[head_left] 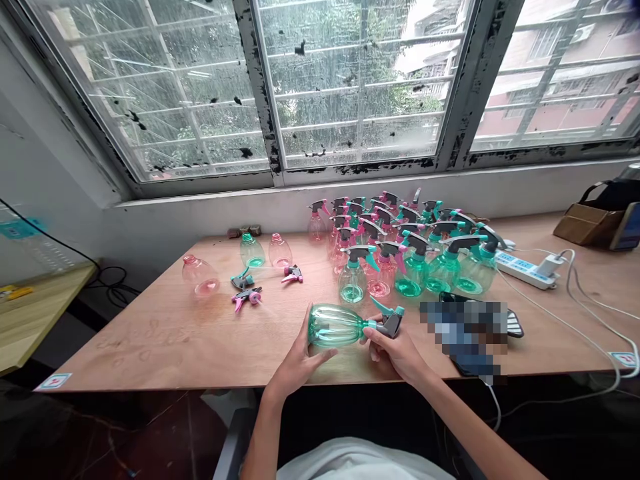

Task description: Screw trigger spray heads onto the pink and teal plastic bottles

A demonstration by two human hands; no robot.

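A clear green spray bottle point(336, 326) lies sideways between my hands above the table's front edge, its grey and teal spray head point(389, 321) pointing right. My left hand point(303, 353) is wrapped around the bottle's base end. With its fingers closed at the neck, just below the spray head, my right hand point(393, 350) grips the other end. To the left on the table are a pink bottle point(201, 277) without a head, a green one point(253, 251) and another pink one point(281, 251). Loose spray heads point(247, 298) lie in front of them.
Several assembled pink and green spray bottles point(353, 283) stand grouped at the table's back. Right of them are a white power strip point(525, 268) with cables and a brown box point(590, 223). Phones point(514, 325), partly blurred, lie near my right hand. A window runs behind the table.
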